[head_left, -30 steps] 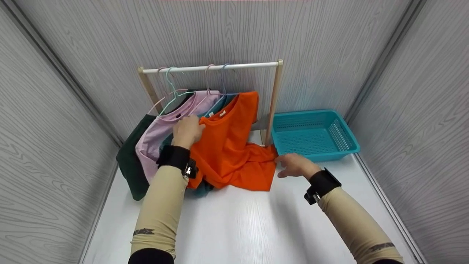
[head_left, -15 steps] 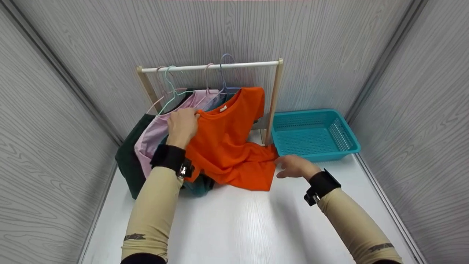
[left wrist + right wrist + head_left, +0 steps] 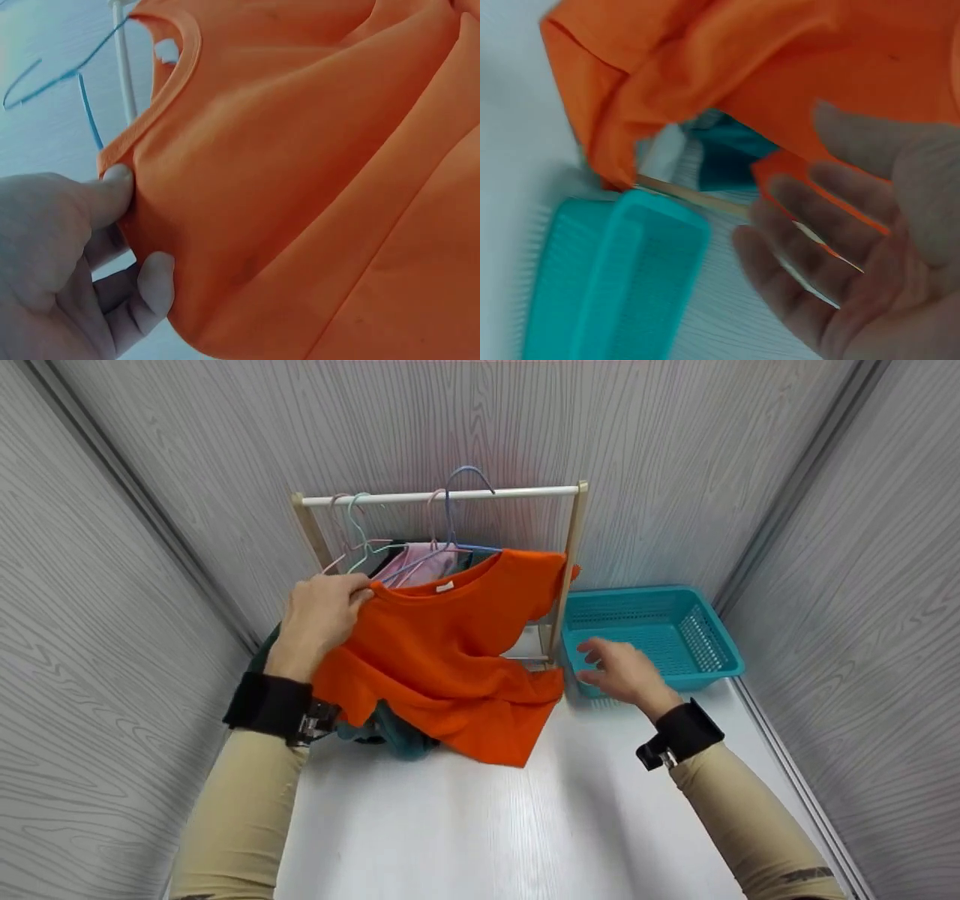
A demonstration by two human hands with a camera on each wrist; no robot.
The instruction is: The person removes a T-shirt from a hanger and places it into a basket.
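Observation:
My left hand (image 3: 319, 611) pinches the orange T-shirt (image 3: 450, 660) at its shoulder beside the neckline. In the left wrist view the thumb presses the orange cloth near the collar. A blue hanger (image 3: 449, 521) sits inside the shirt, its hook raised above the white rail (image 3: 525, 493) and off it. The shirt's right sleeve lies behind the rack's right wooden post (image 3: 570, 562). My right hand (image 3: 622, 669), fingers loosely bent and holding nothing, hovers over the near left corner of the teal basket (image 3: 731, 670), right of the shirt.
On the rail hang pink hangers (image 3: 433, 517) and a mint-green hanger (image 3: 356, 521). Behind the orange shirt are a pink garment (image 3: 420, 556), a teal garment (image 3: 401, 731) and a dark green one (image 3: 262, 649). Grey wood-grain walls (image 3: 862, 585) close in the white table (image 3: 450, 825).
My left hand has gripped the orange shirt's shoulder and moved left toward me. The blue hanger's hook has risen off the rail. My right hand has moved slightly up and right.

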